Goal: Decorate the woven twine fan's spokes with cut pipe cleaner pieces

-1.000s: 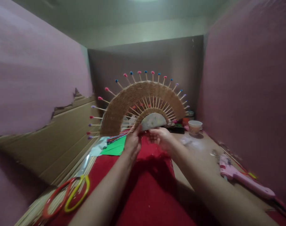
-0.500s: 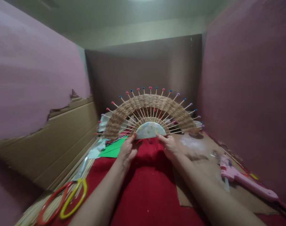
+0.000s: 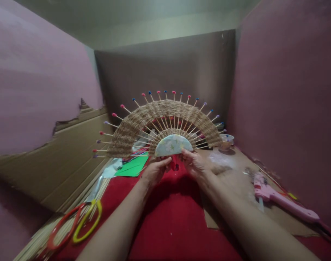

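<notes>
A half-round woven fan (image 3: pixel 165 107) is held up in front of me. Thin sticks radiate through its straw-coloured weave, tipped with pink, blue and purple beads or knobs. A pale flower-print half circle (image 3: pixel 173 146) covers its base. My right hand (image 3: pixel 194 163) grips the base's lower right edge, thumb on the print. Under the lower left edge, my left hand (image 3: pixel 156 171) is closed at the base, its thumb pointing right and its other fingers mostly hidden. Something small and dark red (image 3: pixel 176 166) hangs between the hands, too small to make out.
Scissors (image 3: pixel 93 224) with orange and yellow handles lie at left on a bundle of thin sticks (image 3: pixel 32 243). Green sheets (image 3: pixel 133 166) lie behind. At right, a pink glue gun (image 3: pixel 285 203) rests on cardboard (image 3: pixel 233 203), near a small bowl (image 3: pixel 227 142). Red cloth (image 3: pixel 171 221) covers the front.
The fan has come closer and tilted slightly, its left side now bigger in view. My left thumb has slid from the print's left edge to below the base. The view has shifted slightly.
</notes>
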### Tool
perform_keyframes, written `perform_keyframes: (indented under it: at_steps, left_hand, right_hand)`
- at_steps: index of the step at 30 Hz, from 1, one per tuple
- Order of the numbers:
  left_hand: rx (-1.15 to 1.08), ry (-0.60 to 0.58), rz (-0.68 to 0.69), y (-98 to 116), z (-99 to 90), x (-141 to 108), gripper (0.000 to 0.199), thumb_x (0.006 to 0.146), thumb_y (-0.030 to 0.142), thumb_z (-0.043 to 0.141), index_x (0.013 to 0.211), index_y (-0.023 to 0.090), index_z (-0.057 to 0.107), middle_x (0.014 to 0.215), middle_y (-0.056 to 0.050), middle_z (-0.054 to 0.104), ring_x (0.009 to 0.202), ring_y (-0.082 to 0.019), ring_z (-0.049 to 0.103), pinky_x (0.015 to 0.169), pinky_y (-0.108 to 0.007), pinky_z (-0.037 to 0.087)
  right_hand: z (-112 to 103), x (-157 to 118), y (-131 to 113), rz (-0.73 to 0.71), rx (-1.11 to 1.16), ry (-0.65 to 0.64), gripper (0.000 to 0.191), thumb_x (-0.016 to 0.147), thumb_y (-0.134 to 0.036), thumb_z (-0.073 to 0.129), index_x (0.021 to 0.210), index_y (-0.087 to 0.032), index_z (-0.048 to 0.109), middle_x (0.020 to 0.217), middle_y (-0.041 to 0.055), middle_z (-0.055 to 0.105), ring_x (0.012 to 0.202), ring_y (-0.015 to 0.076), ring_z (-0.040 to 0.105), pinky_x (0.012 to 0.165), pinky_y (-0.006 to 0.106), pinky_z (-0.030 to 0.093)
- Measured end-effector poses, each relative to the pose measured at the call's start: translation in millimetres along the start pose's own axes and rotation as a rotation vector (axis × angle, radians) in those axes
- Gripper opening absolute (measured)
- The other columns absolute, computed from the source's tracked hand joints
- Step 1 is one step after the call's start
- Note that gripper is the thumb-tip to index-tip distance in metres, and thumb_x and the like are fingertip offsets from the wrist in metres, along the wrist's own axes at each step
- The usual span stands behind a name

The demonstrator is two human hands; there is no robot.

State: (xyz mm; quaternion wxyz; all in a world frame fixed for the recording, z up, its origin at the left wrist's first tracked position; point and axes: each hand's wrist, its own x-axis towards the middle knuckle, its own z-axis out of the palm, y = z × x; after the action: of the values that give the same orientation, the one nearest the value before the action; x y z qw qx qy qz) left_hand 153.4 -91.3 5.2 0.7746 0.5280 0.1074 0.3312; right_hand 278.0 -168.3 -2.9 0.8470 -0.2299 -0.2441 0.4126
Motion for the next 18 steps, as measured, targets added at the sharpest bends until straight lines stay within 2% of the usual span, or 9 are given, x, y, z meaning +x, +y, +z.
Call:
perform_keyframes:
  at_steps: [4,7,12,13,15,17,18]
  left_hand:
    - [0.146,-0.012,-0.175,-6.2,-9.2,1.6,0.033,0.058,0.024,0.079,0.083,0.011,0.063,0.056,0.003,0.055,0.04,-0.004,0.041,0.039,-0.017,0.03]
    - [0.31,-0.004,-0.323,-11.6,-20.6,3.9,0.026,0.056,0.021,0.077,0.074,0.009,0.061,0.049,0.001,0.054,0.033,-0.005,0.04,0.033,-0.016,0.021]
    - [0.521,0.082,-0.324,-17.1,-34.3,7.8,0.014,0.069,0.02,0.069,0.073,0.012,0.059,0.037,0.007,0.043,0.026,-0.004,0.03,0.03,-0.016,0.016]
    - [0.552,0.103,-0.313,-17.6,-36.6,9.4,0.012,0.073,0.021,0.067,0.075,0.012,0.059,0.039,0.007,0.044,0.027,-0.004,0.03,0.03,-0.016,0.018]
    - [0.597,0.158,-0.282,-18.7,-41.2,14.0,0.014,0.082,0.025,0.061,0.084,0.011,0.059,0.053,0.005,0.052,0.036,-0.004,0.04,0.035,-0.016,0.03]
    - [0.616,0.217,-0.238,-20.2,-45.5,19.1,0.02,0.089,0.03,0.055,0.096,0.011,0.058,0.075,0.001,0.059,0.054,-0.007,0.053,0.048,-0.02,0.045]
    - [0.614,0.24,-0.213,-21.0,-47.2,21.3,0.022,0.09,0.032,0.053,0.099,0.012,0.057,0.082,-0.001,0.06,0.062,-0.008,0.055,0.054,-0.022,0.049]
  right_hand:
    - [-1.2,1.7,-3.9,0.022,0.048,-0.024,0.027,0.06,-0.011,0.075,0.083,-0.02,0.065,0.073,-0.0027,0.071,0.067,0.0122,0.065,0.069,0.024,0.051]
    - [-0.8,2.2,-7.7,0.031,0.073,-0.05,0.029,0.061,-0.011,0.074,0.087,-0.021,0.065,0.071,-0.0033,0.071,0.066,0.0143,0.065,0.072,0.029,0.052]
    - [2.7,-2.9,-11.6,0.078,0.111,-0.104,0.029,0.065,-0.012,0.072,0.092,-0.021,0.065,0.072,-0.0022,0.071,0.066,0.0165,0.066,0.076,0.034,0.052]
    - [4.1,-4.8,-12.1,0.092,0.119,-0.117,0.028,0.067,-0.013,0.071,0.093,-0.021,0.065,0.072,-0.0016,0.071,0.067,0.0168,0.066,0.076,0.035,0.052]
    - [6.9,-8.7,-12.3,0.113,0.136,-0.139,0.025,0.07,-0.013,0.069,0.094,-0.02,0.065,0.073,-0.0007,0.071,0.068,0.0165,0.066,0.076,0.034,0.051]
    - [8.8,-11.3,-11.5,0.127,0.155,-0.148,0.024,0.073,-0.012,0.067,0.096,-0.02,0.065,0.073,-0.0008,0.071,0.068,0.0156,0.066,0.075,0.031,0.052]
    - [9.1,-11.9,-10.8,0.133,0.165,-0.148,0.024,0.073,-0.012,0.067,0.097,-0.02,0.065,0.073,-0.001,0.071,0.068,0.0151,0.066,0.074,0.03,0.052]
